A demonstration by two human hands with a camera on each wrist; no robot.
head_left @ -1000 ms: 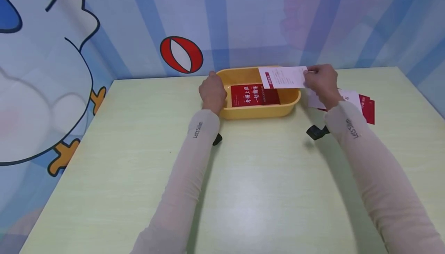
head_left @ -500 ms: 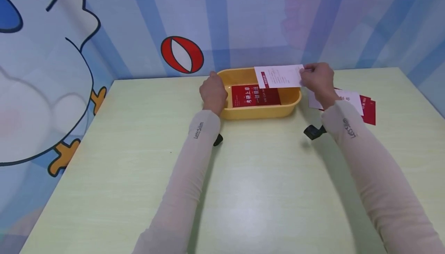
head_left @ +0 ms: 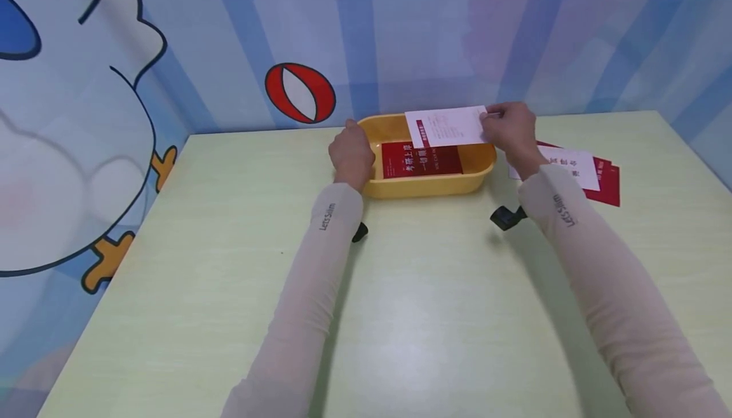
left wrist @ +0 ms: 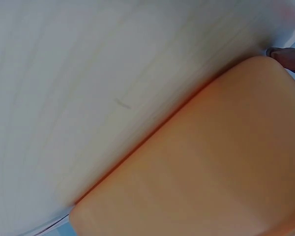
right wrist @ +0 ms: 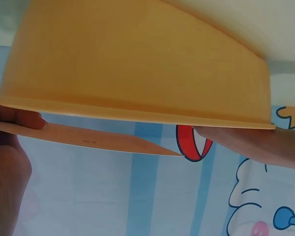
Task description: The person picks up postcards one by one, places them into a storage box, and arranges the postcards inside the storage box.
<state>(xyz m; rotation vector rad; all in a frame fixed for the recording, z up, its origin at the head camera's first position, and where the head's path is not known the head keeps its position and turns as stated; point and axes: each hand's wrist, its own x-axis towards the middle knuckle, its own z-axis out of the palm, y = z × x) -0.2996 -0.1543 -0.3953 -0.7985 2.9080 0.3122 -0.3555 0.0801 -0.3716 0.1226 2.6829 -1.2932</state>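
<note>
My left hand [head_left: 351, 153] holds the left end of a yellow plastic basin [head_left: 426, 188], which stands at the back of the table. Inside the basin lies a red card [head_left: 397, 161] with white Chinese lettering. Between thumb and fingers, my right hand [head_left: 511, 129] pinches the right edge of a white card [head_left: 448, 127] with a red label and small print. That card is over the basin's back right part and covers some of the red card in the head view. From the right wrist, the held card [right wrist: 98, 139] appears edge-on close to the basin's rim [right wrist: 137, 113].
Right of the basin, a loose pile of white and red cards [head_left: 580, 169] lies on the pale table [head_left: 412, 297], partly behind my right wrist. A patterned blue wall [head_left: 417, 37] borders the table's back edge. A black camera mount [head_left: 508, 218] juts from the right wrist.
My right hand has moved left with the white card, bringing it further over the basin and uncovering more of the pile. The left hand has stayed on the basin.
</note>
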